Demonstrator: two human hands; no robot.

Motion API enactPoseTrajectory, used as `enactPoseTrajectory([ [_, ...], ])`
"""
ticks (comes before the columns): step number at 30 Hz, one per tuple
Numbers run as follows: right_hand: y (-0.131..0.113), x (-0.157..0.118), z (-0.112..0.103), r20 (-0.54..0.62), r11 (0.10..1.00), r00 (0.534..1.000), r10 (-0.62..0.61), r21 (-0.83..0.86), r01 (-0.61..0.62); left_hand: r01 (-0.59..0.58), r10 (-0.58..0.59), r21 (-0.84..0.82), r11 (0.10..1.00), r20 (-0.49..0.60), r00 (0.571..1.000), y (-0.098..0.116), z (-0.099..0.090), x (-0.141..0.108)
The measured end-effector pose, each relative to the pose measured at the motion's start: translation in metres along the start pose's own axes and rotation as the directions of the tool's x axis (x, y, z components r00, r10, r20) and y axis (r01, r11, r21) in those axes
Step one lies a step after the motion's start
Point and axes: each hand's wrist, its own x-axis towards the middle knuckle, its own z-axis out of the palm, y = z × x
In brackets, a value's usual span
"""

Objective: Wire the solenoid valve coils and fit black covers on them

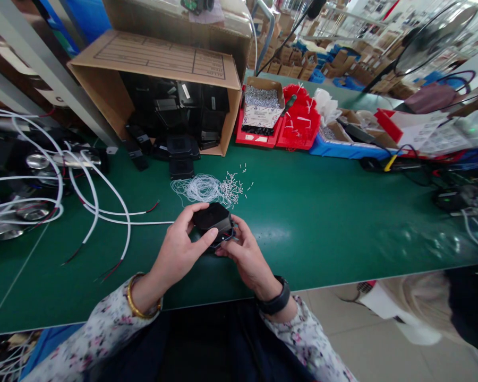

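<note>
A black eight-sided plastic housing (213, 216) is held between both hands above the green table, near its front edge. My left hand (183, 241) wraps its left side, with the thumb lying along the near face. On the right, my right hand (241, 246) grips the near right corner, where a little red wire shows at the gap. A white cable (151, 223) runs from the left up to my left hand; its end is hidden there. Just beyond the housing lie a loose coil of thin white cord (201, 188) and a scatter of small metal pins (231, 188).
An open cardboard box (155, 53) of black housings stands at the back, some spilling out. Red bins (257, 139) and a blue tray (346, 150) line the rear edge. White cables with bare ends (123, 233) and metal lamps lie left. Another person sits far right.
</note>
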Motion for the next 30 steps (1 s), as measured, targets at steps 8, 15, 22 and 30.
enactPoseTrajectory([
  [8, 0.003, 0.0, -0.004, 0.0, 1.0, 1.0, -0.002, -0.002, 0.002, -0.011, 0.011, 0.042, 0.999, -0.002, 1.0, 0.0, 0.001, 0.0],
  [15, 0.003, -0.001, 0.001, -0.034, 1.0, 0.999, -0.026, -0.005, 0.026, -0.119, 0.132, 0.273, 0.955, -0.029, 0.991, 0.002, 0.004, -0.007],
  [22, 0.004, -0.005, 0.01, -0.07, 0.993, 0.993, -0.09, -0.08, 0.084, -0.229, 0.281, 0.455, 0.86, -0.048, 0.958, -0.006, 0.008, -0.018],
  [30, 0.008, -0.003, 0.006, -0.068, 0.992, 0.992, -0.104, -0.076, 0.099, -0.229, 0.277, 0.477, 0.848, -0.032, 0.96, -0.009, 0.011, -0.016],
])
